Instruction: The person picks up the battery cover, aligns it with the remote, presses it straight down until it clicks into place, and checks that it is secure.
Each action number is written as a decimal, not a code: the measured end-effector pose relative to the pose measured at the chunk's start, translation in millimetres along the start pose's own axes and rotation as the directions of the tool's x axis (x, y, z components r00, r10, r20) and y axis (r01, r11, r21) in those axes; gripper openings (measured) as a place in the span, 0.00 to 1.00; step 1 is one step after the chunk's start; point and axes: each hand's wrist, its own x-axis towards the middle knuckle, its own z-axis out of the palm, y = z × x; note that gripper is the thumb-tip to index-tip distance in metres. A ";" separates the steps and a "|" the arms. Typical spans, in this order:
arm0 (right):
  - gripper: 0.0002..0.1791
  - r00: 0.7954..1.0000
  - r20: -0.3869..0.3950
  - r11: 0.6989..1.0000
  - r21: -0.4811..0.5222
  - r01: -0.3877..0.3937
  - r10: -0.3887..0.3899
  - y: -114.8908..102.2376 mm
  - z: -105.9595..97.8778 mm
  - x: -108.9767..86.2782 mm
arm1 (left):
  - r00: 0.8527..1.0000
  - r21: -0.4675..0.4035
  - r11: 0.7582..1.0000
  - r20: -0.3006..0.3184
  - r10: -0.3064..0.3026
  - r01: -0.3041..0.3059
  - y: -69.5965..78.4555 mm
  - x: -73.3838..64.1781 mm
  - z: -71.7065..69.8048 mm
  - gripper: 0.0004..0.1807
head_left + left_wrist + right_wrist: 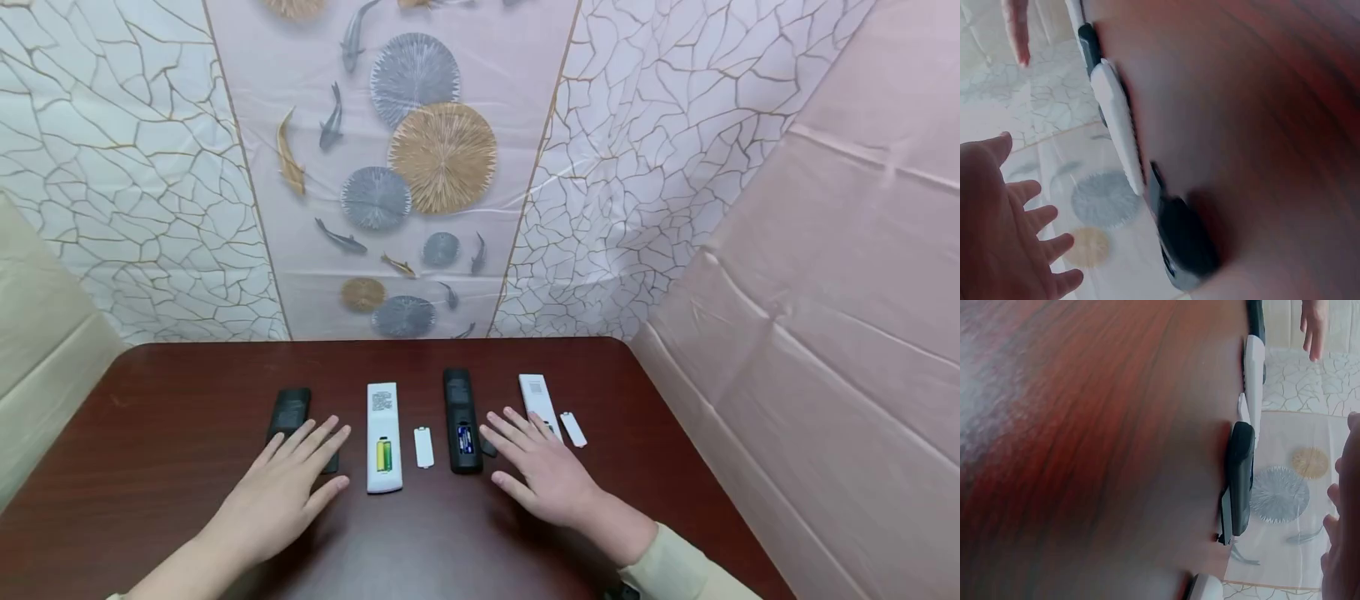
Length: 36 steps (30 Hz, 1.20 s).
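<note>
My left hand (277, 492), fingers straight and spread, hovers above the table and partly hides a black remote control (291, 408) and its black battery cover (332, 463). Beside it lies a white remote (384, 408) with green and yellow batteries (384, 455) in its open compartment. A white battery cover (423, 447) lies to its right. Farther right, another black remote (458, 392) shows blue batteries (465, 439). My right hand (551, 475) hovers with extended fingers, covering part of a second white remote (536, 390) and a black cover (489, 448). Neither hand holds anything.
A second white cover (573, 429) lies right of the rightmost remote. The dark red-brown table (202, 375) meets a patterned cloth backdrop (390, 275) at its far edge. Pale cloth walls (840, 375) slope along both sides.
</note>
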 end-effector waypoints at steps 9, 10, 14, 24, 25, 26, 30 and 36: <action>0.21 0.995 -0.057 0.996 0.044 -0.075 0.077 9.4 -0.6 -4.3 | 0.985 -0.267 0.949 0.076 -0.153 0.168 34.7 30.6 -2.3 0.32; 0.18 0.993 -0.074 0.995 0.052 -0.085 0.088 11.0 -0.7 -4.7 | 0.981 -0.296 0.935 0.085 -0.177 0.194 38.5 34.4 -1.5 0.32; 0.09 0.979 -0.138 0.988 0.069 -0.139 0.147 18.8 -0.7 -8.1 | 0.966 -0.398 0.880 0.104 -0.239 0.260 52.5 48.2 3.5 0.30; 0.08 0.905 -0.082 0.905 0.132 -0.405 0.417 44.5 -1.9 -12.9 | 0.958 -0.567 0.773 0.138 -0.250 0.283 89.5 78.8 23.9 0.27; 0.08 0.893 -0.069 0.891 0.141 -0.432 0.444 47.2 -2.0 -13.0 | 0.960 -0.578 0.767 0.139 -0.243 0.278 92.8 81.5 26.6 0.27; 0.08 0.882 -0.061 0.877 0.154 -0.455 0.468 49.9 -2.2 -12.9 | 0.962 -0.591 0.759 0.145 -0.233 0.273 95.9 84.6 29.9 0.27; 0.08 0.848 -0.060 0.842 0.172 -0.511 0.527 62.7 -0.9 -13.2 | 0.964 -0.644 0.718 0.173 -0.201 0.265 108.1 97.3 44.2 0.29; 0.13 0.816 -0.054 0.808 0.192 -0.557 0.575 81.5 6.3 -11.4 | 0.965 -0.668 0.697 0.199 -0.173 0.263 129.1 113.6 60.2 0.31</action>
